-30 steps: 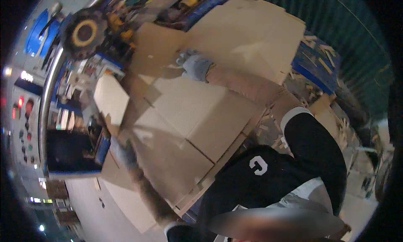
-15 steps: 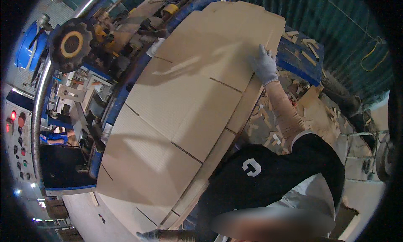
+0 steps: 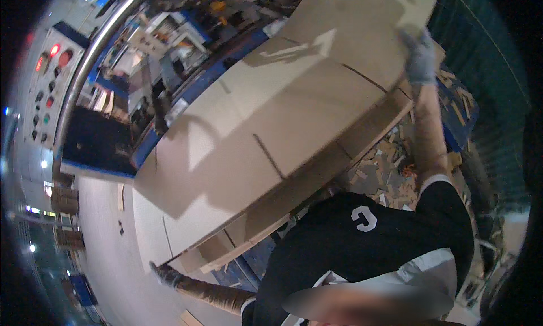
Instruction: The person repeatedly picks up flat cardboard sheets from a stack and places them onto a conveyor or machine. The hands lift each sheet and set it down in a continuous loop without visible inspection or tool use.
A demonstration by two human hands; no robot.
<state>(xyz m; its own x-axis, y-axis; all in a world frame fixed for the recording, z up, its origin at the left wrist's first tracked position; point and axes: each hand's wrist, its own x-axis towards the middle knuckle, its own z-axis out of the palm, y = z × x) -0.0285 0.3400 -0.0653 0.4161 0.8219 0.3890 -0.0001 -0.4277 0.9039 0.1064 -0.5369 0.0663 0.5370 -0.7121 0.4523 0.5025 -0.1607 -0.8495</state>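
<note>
A large tan corrugated cardboard sheet with cut slots lies across the middle, its near edge raised off other cardboard sheets beneath. My left hand, in a greyish glove, grips its near-left corner with closed fingers. At the far right end, my right hand, in a pale glove, holds the sheet's edge, fingers over the top surface. Motion blurs those fingertips, and the thumb is hidden.
A blue-framed machine runs along the sheet's far side. A control panel with buttons stands left, behind a curved metal rail. Cardboard scraps litter the floor at right, near a blue platform. A corrugated green wall rises behind.
The top sheet's near edge has lifted from the sheets below. My left hand has come fully into view at the corner. My right hand has shifted, and the whole view has swung.
</note>
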